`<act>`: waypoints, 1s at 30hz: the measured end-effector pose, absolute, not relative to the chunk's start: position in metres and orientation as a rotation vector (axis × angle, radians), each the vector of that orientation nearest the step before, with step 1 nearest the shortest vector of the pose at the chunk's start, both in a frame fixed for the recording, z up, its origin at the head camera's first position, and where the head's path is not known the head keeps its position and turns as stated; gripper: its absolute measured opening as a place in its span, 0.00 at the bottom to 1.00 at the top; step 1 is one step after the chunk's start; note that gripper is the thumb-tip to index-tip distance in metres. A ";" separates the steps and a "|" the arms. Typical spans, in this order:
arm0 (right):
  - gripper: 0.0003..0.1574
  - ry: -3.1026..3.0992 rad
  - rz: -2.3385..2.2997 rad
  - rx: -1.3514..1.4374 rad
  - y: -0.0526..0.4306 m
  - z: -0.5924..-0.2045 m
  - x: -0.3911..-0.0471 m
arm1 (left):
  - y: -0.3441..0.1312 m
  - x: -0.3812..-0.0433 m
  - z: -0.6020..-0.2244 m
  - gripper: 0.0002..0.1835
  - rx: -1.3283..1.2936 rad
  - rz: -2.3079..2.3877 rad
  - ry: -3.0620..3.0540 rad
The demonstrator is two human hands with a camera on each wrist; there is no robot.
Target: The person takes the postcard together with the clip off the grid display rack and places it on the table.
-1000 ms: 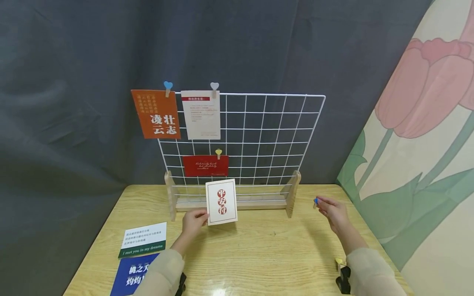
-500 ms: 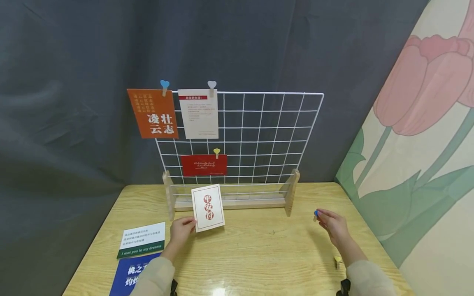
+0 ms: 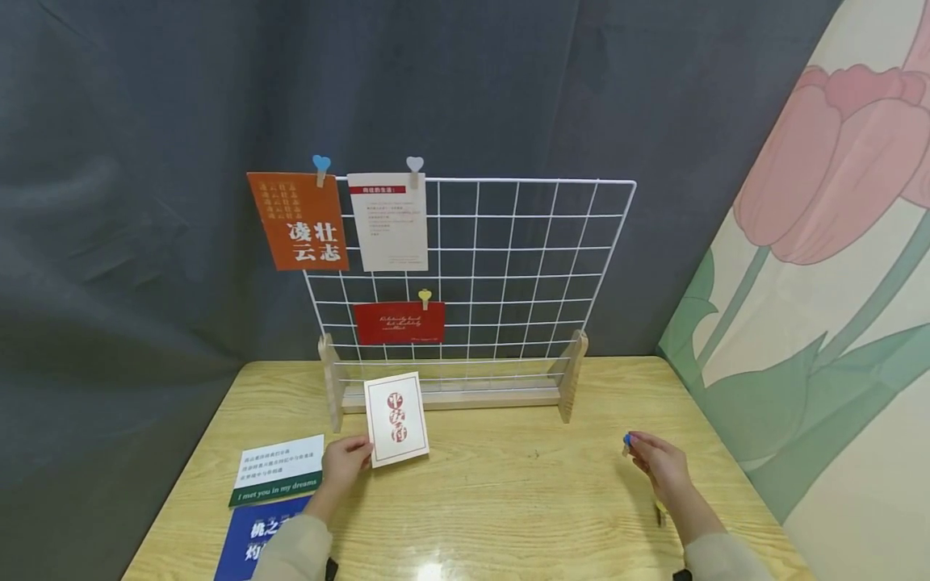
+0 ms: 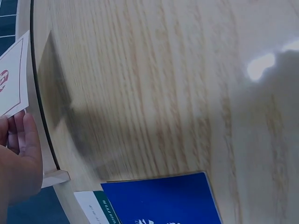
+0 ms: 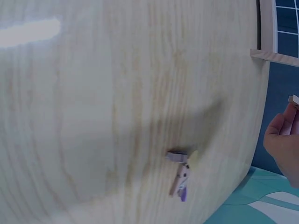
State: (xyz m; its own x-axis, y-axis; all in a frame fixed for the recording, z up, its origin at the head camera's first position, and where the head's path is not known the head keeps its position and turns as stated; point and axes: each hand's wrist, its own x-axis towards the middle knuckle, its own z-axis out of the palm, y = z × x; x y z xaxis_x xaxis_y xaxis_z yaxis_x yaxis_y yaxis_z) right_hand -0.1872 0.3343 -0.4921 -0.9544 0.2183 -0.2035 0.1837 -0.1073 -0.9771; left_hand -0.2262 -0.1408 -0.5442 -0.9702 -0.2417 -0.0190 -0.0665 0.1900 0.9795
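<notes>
My left hand (image 3: pixel 345 466) pinches the left edge of a white card (image 3: pixel 396 420) with red round characters, held tilted above the table in front of the rack. In the left wrist view part of that card (image 4: pixel 13 79) shows over the fingers. At the right, my right hand (image 3: pixel 661 466) pinches a small wooden clothespin (image 3: pixel 626 444) with a blue heart, away from the rack. The white wire grid rack (image 3: pixel 541 278) bears an orange card (image 3: pixel 301 222), a white text card (image 3: pixel 389 226) and a red card (image 3: pixel 400 324), each under a heart clothespin.
On the table's left lie a white and green card (image 3: pixel 278 472) and a blue card (image 3: pixel 265 532). Several loose clothespins (image 5: pixel 180 175) lie near the right forearm, mostly hidden in the head view. A dark curtain (image 3: pixel 145 186) hangs behind the table.
My left hand has moved left and down with the white card, away from the red card. My right hand has sunk slightly toward me, still pinching the blue-heart clothespin.
</notes>
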 end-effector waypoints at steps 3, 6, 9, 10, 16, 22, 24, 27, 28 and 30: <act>0.10 -2.079 2.260 -0.445 0.338 -0.501 -0.184 | -0.144 -0.224 -0.546 0.09 0.314 -1.903 -2.313; 0.08 -2.044 2.281 -0.377 0.344 -0.512 -0.182 | -0.147 -0.223 -0.548 0.09 0.309 -1.900 -2.326; 0.06 -2.036 2.273 -0.399 0.346 -0.515 -0.178 | -0.151 -0.221 -0.549 0.09 0.313 -1.899 -2.327; 0.06 -2.029 2.280 -0.419 0.346 -0.514 -0.177 | -0.152 -0.221 -0.550 0.09 0.310 -1.890 -2.338; 0.12 -2.053 2.268 -0.606 0.351 -0.510 -0.167 | -0.157 -0.215 -0.548 0.10 0.338 -1.886 -2.376; 0.15 -2.044 2.258 -0.648 0.359 -0.515 -0.159 | -0.162 -0.211 -0.550 0.10 0.377 -1.902 -2.384; 0.15 -2.041 2.255 -0.675 0.360 -0.516 -0.156 | -0.164 -0.210 -0.552 0.10 0.391 -1.910 -2.385; 0.16 -2.023 2.253 -0.692 0.364 -0.521 -0.152 | -0.166 -0.209 -0.553 0.10 0.405 -1.919 -2.387; 0.16 -2.024 2.245 -0.695 0.365 -0.523 -0.151 | -0.166 -0.208 -0.553 0.10 0.412 -1.919 -2.387; 0.14 -2.002 2.250 -0.673 0.369 -0.529 -0.149 | -0.167 -0.206 -0.553 0.11 0.429 -1.916 -2.384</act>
State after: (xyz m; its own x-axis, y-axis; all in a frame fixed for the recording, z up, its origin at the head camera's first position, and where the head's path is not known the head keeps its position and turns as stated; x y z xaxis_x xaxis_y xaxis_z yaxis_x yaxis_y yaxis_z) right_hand -0.1494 0.3689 -0.5287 -0.9033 0.3235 -0.2817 0.2421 -0.1576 -0.9574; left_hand -0.2061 -0.1672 -0.5535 -0.9601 -0.2470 -0.1311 -0.1812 0.1925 0.9644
